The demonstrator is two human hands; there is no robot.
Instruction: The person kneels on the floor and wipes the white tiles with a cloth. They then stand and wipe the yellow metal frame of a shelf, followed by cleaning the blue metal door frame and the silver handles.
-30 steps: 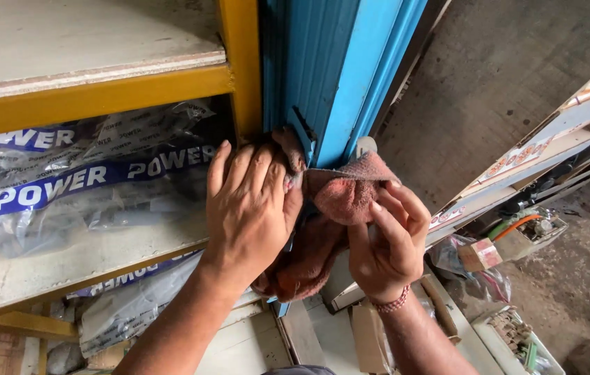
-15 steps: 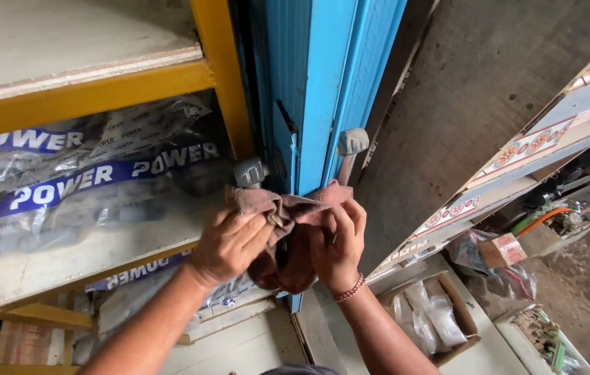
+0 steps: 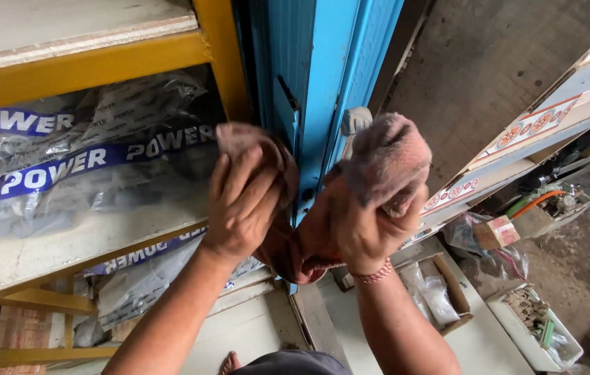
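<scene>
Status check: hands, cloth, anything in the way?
Left hand and right hand both grip the reddish cloth. Cloth straddles blue door edge. Handle partly covered.

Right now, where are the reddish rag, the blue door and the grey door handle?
Reddish rag [image 3: 387, 156], head view, on the bunched end over the right hand.
Blue door [image 3: 323, 62], head view, on its front edge.
Grey door handle [image 3: 356, 119], head view, on the knob's visible top.
</scene>
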